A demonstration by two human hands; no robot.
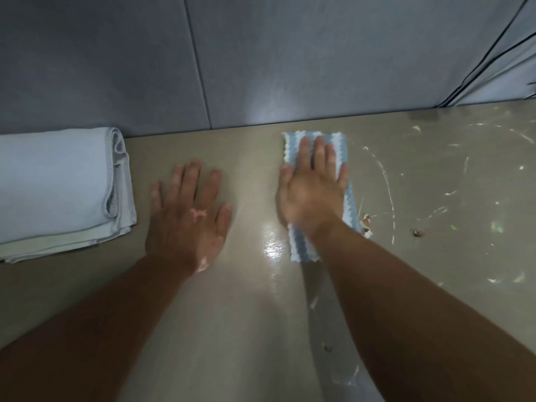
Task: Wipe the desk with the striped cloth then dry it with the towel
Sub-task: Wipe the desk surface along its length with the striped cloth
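The person's right hand (pixel 311 187) pressed flat on the striped cloth (pixel 319 195) mid-desk (pixel 246 314), wiping; left hand (pixel 188 213) lay flat, empty; smears remained rightward, the folded towel (pixel 58 190) waiting far left.

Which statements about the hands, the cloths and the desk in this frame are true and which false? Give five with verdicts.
1. The right hand presses flat on the striped cloth. True.
2. The left hand holds the towel. False: it rests flat on the bare desk, apart from the towel.
3. White smears and scraps lie on the desk to the right of the striped cloth. True.
4. The towel is spread open over the middle of the desk. False: it lies folded at the desk's far left.
5. The striped cloth is red and white. False: it is blue and white.
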